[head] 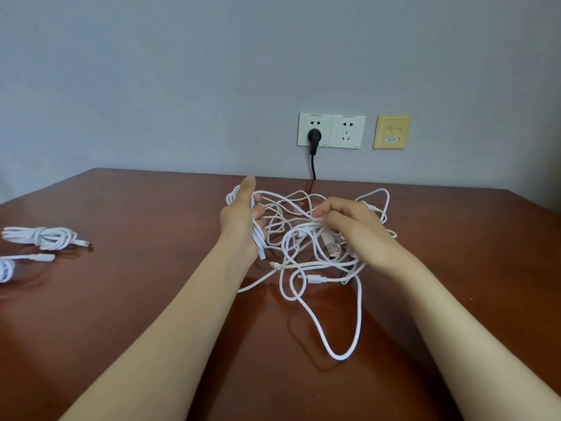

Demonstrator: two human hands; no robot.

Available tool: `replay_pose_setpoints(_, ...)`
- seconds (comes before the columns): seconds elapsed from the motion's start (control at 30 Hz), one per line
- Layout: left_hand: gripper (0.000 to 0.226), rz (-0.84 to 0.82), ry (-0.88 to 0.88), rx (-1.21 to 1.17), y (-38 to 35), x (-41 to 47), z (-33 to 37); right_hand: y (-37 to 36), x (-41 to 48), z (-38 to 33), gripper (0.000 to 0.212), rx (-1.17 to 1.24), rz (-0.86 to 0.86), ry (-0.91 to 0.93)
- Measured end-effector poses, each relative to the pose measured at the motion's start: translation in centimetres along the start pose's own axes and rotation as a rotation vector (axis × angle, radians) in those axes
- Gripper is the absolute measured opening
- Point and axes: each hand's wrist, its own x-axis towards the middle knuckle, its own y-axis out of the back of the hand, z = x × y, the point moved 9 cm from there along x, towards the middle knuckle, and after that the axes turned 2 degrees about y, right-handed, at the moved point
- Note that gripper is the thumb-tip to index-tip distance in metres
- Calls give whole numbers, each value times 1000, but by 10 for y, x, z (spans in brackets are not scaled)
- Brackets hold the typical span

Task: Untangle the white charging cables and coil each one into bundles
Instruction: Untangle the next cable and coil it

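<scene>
Lengthwise, coil [258,238] lies along left hand [239,217]

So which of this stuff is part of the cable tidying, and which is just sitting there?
Job: tangle, pinched by right hand; coil held in left hand; bundle and cut-off bundle, far left.
Lying about: sockets, black plug, yellow plate, table.

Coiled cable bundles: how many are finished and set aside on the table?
2. One bundle lies far left on the table; a second bundle sits nearer, cut off by the left frame edge. More may lie out of view. The left hand holds a partial coil.
</scene>
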Motion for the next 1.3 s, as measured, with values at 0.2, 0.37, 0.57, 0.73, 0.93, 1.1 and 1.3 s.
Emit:
replay_pose_setpoints(0.2, 34, 36, -44, 80, -1, -3, 4, -5, 0, -6, 15, -197, -46, -44)
replay_pose_setpoints(0.37, 39, 36, -63, 115, -3, -5, 6, -14, -1, -12, 15, -329, -93, -77)
replay_pose_setpoints(0.57, 29, 104, -128, 199, 4, -5, 11, -16, 0, -9, 18, -397, -47, -38)
replay_pose_setpoints(0.73, 36, 74, -199, 364, -2, -4, 18, -11, -4, -21, 14, -686, 59, 103)
replay_pose_setpoints(0.93, 32, -56, -141, 462, -19, -6, -1, 1, 2, 1, 18, -75, 17, -100)
replay_pose_setpoints(1.1, 38, -114, -78, 482, -24, -11, -8, 13, 0, -7, 27, -348, 149, 36)
replay_pose_setpoints(1.3, 44, -240, -54, 625, -34, -16, -16, 13, -7, -27, 33, -654, 305, 216)
